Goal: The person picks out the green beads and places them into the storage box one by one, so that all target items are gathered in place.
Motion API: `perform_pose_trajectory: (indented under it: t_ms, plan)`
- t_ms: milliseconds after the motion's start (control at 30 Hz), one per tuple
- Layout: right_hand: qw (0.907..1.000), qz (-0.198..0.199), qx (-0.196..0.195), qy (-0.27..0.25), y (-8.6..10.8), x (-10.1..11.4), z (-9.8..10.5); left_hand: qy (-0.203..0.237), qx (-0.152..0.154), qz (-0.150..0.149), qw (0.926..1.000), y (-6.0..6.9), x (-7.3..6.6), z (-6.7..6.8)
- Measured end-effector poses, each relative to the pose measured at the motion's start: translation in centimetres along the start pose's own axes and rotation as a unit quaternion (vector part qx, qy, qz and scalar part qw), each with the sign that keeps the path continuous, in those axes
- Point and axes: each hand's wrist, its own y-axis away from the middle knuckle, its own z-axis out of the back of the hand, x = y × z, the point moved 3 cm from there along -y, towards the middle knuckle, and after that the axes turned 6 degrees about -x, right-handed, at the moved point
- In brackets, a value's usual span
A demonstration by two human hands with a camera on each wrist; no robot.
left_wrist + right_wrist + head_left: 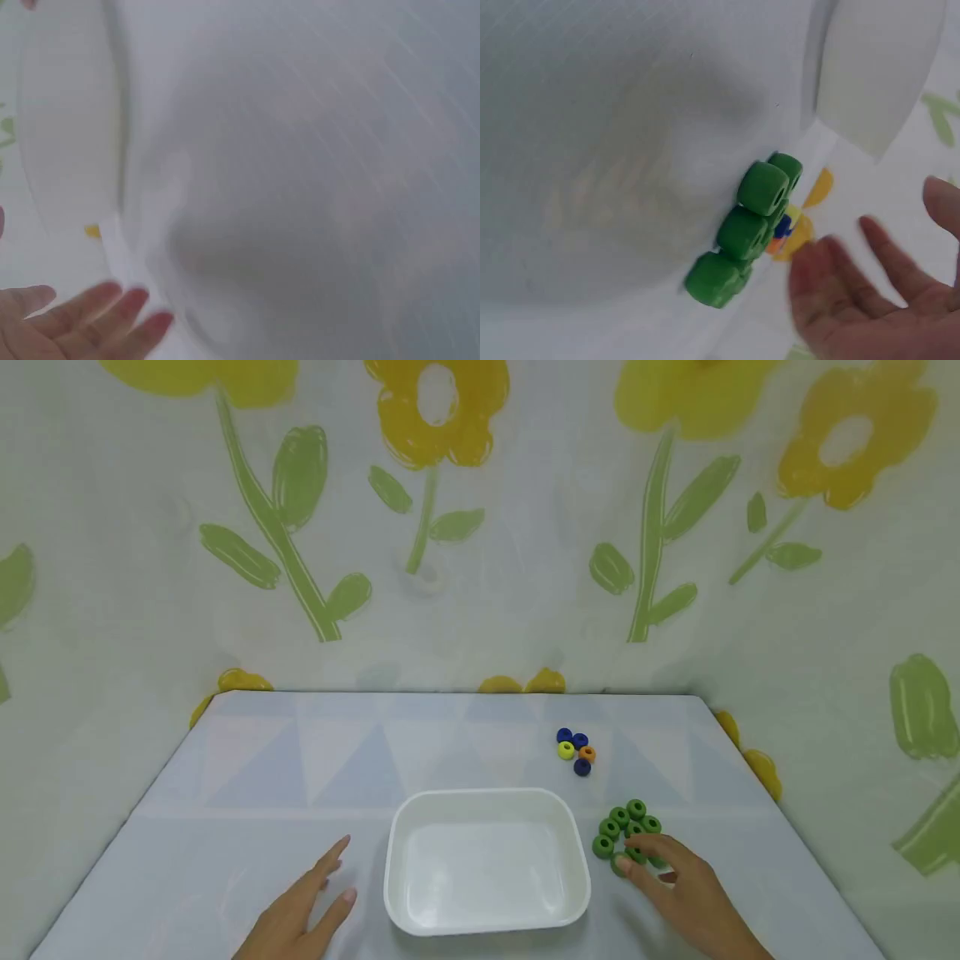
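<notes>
A white tray (487,860) stands on the table in the head view, and only its bare inside shows. My left hand (300,902) is just left of it with fingers extended, holding nothing; in the left wrist view the hand (90,326) appears at the lower left, away from the tray wall (71,112). Right of the tray lies a cluster of green beads (609,828) with holes. My right hand (686,893) hovers over the near side of this cluster, thumb and fingers apart, hiding some beads. The right wrist view shows green beads (742,232) beside that hand (877,300), with nothing in its fingers.
Behind the green beads sits a small group of blue (564,736), yellow (566,750) and orange beads (587,754), plus a dark navy bead (582,767). The pale patterned table (300,777) meets a flower-print backdrop (525,568) at its back and sides.
</notes>
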Motion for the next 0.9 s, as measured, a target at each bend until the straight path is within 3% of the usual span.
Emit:
perform_pose_trajectory:
  t_ms: [67,133,267,333,467,567,633,733,833,900]
  plan:
    - [0.9966,-0.016,-0.013,-0.08,0.0,-0.3,0.1,0.083,0.034,0.006,0.9959,-0.3,-0.6,-0.2]
    - [0.9865,-0.047,-0.017,-0.156,-0.1,-0.7,0.1,0.166,0.065,0.013,0.9839,-0.6,-1.2,-0.5]
    - [0.9512,-0.101,-0.022,-0.291,-0.7,-2.0,0.0,0.274,0.086,0.025,0.9576,-0.9,-2.2,-1.2]
    - [0.9301,-0.109,-0.028,-0.349,-0.9,-2.7,0.0,0.301,0.073,0.028,0.9506,-1.0,-2.7,-1.5]
    - [0.8894,-0.109,-0.045,-0.442,-1.3,-4.3,-0.2,0.299,0.021,0.016,0.9539,-1.1,-3.1,-2.2]
    - [0.8678,-0.112,-0.054,-0.481,-1.4,-5.5,-0.3,0.294,-0.004,0.002,0.9558,-1.2,-3.2,-2.5]
    - [0.8661,-0.115,-0.064,-0.482,-1.6,-6.2,-0.4,0.302,-0.004,-0.001,0.9532,-1.2,-3.2,-2.7]
    - [0.8751,-0.12,-0.094,-0.459,-1.9,-7.1,-0.2,0.309,-0.005,0.001,0.951,-1.3,-3.2,-2.8]
    - [0.9006,-0.128,-0.119,-0.398,-2.0,-7.8,-0.2,0.311,-0.004,0.008,0.9504,-1.3,-3.1,-2.9]
    - [0.9194,-0.136,-0.115,-0.351,-1.9,-8.3,-0.3,0.314,-0.002,0.01,0.9493,-1.3,-3.0,-3.0]
